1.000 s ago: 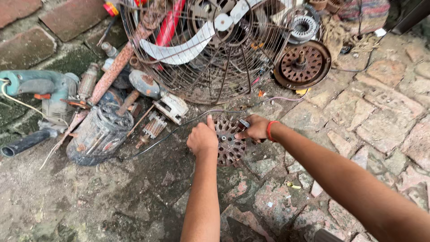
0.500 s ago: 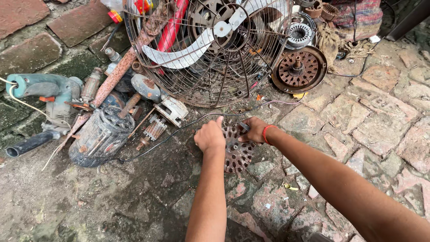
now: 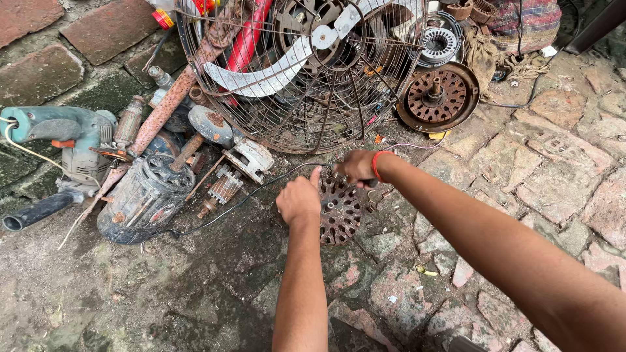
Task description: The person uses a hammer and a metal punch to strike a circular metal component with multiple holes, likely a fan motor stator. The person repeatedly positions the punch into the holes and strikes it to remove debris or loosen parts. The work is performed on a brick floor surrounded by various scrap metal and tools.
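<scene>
Rusty and flat on the stone paving, the slotted motor plate (image 3: pixel 340 210) stays put because our left hand (image 3: pixel 298 199) presses it with curled fingers while our right hand (image 3: pixel 356 167) pinches its far edge.

1. The left hand (image 3: pixel 298 199) covers the left edge of the rusty slotted disc (image 3: pixel 342 208).
2. The right hand (image 3: pixel 357 166) hides whatever its grip closes on; it cannot be made out.
3. The wire fan guard (image 3: pixel 306 78) runs off the far edge.
4. Both forearms leave the near edge.
</scene>
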